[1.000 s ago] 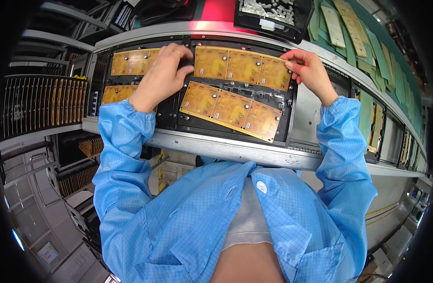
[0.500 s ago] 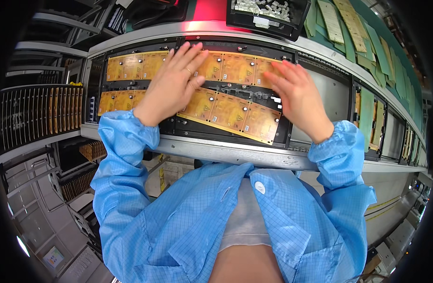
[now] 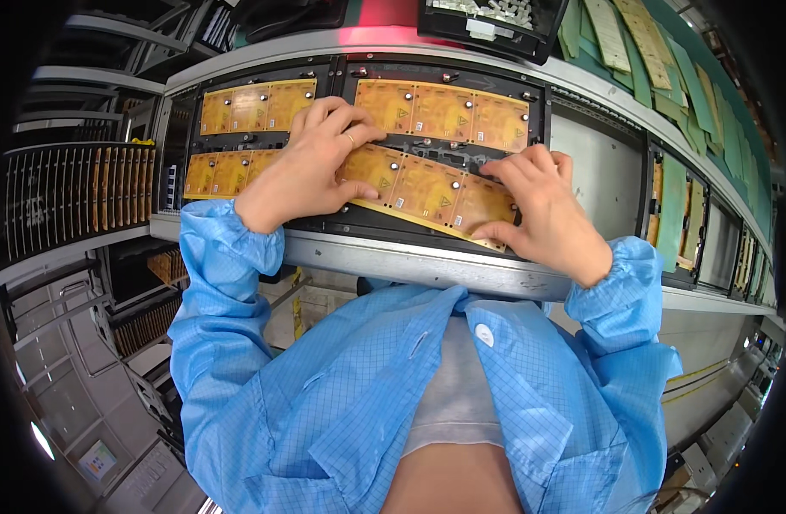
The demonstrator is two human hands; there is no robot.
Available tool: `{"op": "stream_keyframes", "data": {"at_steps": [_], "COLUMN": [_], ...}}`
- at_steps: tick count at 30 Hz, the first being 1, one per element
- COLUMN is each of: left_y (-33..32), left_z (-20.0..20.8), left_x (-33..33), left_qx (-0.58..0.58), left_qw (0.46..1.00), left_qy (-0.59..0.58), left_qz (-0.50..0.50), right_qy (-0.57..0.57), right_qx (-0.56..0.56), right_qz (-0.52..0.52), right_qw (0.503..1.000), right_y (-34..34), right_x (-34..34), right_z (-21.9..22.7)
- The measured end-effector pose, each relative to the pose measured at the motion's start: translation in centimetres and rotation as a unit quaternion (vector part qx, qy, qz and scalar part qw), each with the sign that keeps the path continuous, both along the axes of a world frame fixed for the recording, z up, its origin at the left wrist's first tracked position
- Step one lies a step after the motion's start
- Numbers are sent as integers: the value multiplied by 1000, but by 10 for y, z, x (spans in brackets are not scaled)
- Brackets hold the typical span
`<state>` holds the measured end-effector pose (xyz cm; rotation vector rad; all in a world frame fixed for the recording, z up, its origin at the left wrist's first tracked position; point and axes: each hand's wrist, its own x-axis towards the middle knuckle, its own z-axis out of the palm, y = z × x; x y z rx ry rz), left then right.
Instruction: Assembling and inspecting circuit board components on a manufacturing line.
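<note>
Two hands pressed on an amber flex panel seated in a black fixture.

The panel [image 3: 427, 190] lies tilted in the lower right bay of the fixture [image 3: 342, 73], near its front edge. The left hand [image 3: 312, 158] is laid flat on the panel's left end, fingers spread. The right hand [image 3: 543, 210] is set on its right end, fingertips [image 3: 504, 171] pressed down, thumb at the lower edge. Three more panels are seated in the other bays.

Both hands flat on lower orange panel [image 3: 423, 190] in black fixture [image 3: 444, 147]: left hand [image 3: 312, 163], right hand [image 3: 543, 210].
</note>
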<state>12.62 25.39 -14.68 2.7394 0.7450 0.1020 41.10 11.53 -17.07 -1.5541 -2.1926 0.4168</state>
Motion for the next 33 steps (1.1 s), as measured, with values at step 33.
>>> {"op": "stream_keyframes", "data": {"at_steps": [33], "left_y": [-25], "left_z": [-6], "left_x": [-6], "left_qx": [59], "left_qw": [993], "left_qy": [-84], "left_qz": [63], "right_qy": [39], "right_qx": [99], "right_qz": [-114], "right_qw": [988], "right_y": [-3], "right_x": [3], "right_z": [-13]}}
